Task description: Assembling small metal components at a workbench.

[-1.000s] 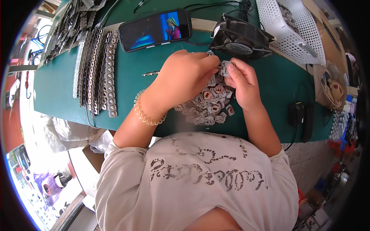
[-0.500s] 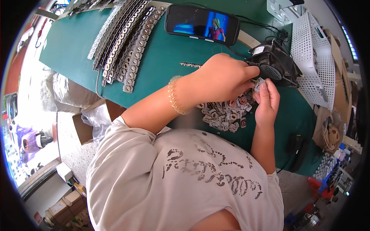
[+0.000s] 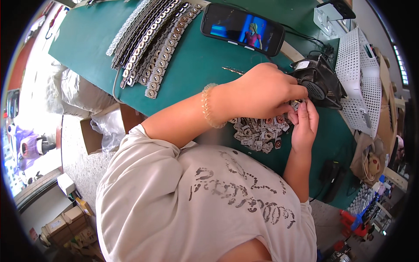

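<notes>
My left hand (image 3: 269, 92), a coiled clear bracelet on its wrist, is closed with fingertips pinched together. The end of a thin strip of linked metal pieces (image 3: 233, 70) juts out behind that hand; the grip on it is hidden. My right hand (image 3: 304, 125) meets the left at the fingertips, thumb and fingers pinching a small metal piece (image 3: 298, 103) that is mostly covered. Just below both hands lies a heap of small silvery metal pieces (image 3: 259, 134), some with copper-coloured round centres.
Long linked metal strips (image 3: 152, 48) lie side by side at the far left of the green table (image 3: 83, 43). A phone (image 3: 242, 29) playing a video stands beyond my hands. To the right are a black fan (image 3: 316, 83) and a white perforated basket (image 3: 357, 83). A cardboard box (image 3: 94, 137) stands left, below the tabletop.
The whole view has shifted slightly. My fingertips have come closer together, and the metal piece that showed at my right fingertips is now mostly hidden.
</notes>
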Action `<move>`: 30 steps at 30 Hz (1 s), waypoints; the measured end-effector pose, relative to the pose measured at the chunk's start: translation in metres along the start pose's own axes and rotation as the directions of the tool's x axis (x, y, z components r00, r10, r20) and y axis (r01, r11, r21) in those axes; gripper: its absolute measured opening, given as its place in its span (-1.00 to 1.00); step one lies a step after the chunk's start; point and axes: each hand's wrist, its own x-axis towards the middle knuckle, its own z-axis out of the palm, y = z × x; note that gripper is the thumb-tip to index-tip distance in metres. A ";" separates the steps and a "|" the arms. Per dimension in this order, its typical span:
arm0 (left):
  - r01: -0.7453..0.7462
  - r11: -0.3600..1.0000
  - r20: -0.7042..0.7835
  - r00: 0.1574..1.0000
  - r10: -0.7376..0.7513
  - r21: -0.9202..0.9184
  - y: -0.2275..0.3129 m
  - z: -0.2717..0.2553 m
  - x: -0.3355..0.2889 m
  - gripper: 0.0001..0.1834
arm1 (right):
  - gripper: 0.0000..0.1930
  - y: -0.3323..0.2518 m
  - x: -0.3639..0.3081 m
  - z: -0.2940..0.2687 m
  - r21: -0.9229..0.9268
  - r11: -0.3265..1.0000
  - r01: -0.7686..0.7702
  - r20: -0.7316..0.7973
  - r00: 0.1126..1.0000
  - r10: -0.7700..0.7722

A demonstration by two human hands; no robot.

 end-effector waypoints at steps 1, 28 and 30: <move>-0.016 1.000 0.004 1.000 0.016 -0.007 -0.001 0.002 0.000 -0.67 | -0.75 0.002 0.000 -0.001 0.019 1.000 0.005 0.003 1.000 -0.005; 0.193 0.979 0.315 0.935 -0.164 -0.066 0.002 -0.006 -0.004 -0.76 | -0.76 0.003 0.005 -0.007 -0.459 0.762 0.457 0.213 0.889 -0.405; 0.165 0.980 0.256 0.958 -0.132 -0.112 0.000 -0.001 -0.007 -0.75 | -0.76 0.003 0.004 -0.008 -0.489 0.744 0.456 0.235 0.890 -0.392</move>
